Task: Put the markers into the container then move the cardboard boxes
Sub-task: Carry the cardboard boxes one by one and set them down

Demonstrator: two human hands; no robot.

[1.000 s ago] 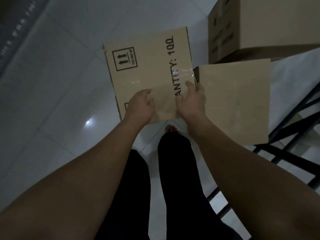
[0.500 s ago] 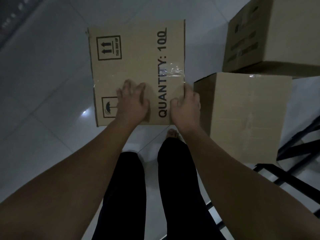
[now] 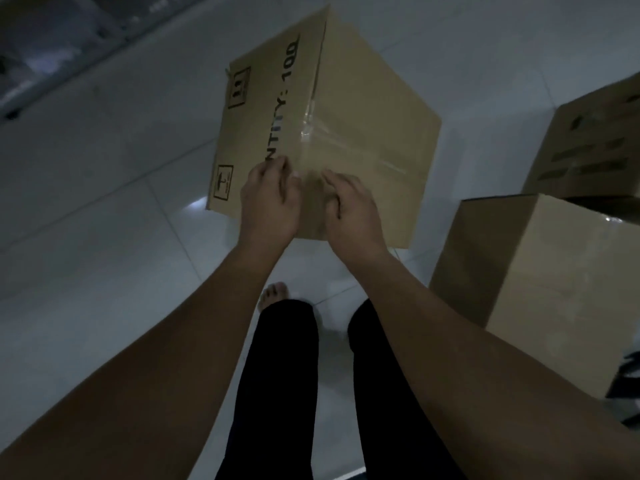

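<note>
White floor (image 3: 86,237) at left lies under the box (image 3: 363,109), upper centre, tilted edge-up. Our left hand (image 3: 270,202) and right hand (image 3: 349,209) press on it, fingers (image 3: 275,167) loosely bent, clamping nothing, we judge to steady the tilt. Near box (image 3: 540,292) and far box (image 3: 588,143) stand right.

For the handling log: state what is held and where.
The printed cardboard box: left hand on its lettered face, right hand on its taped face, at its near end.
</note>
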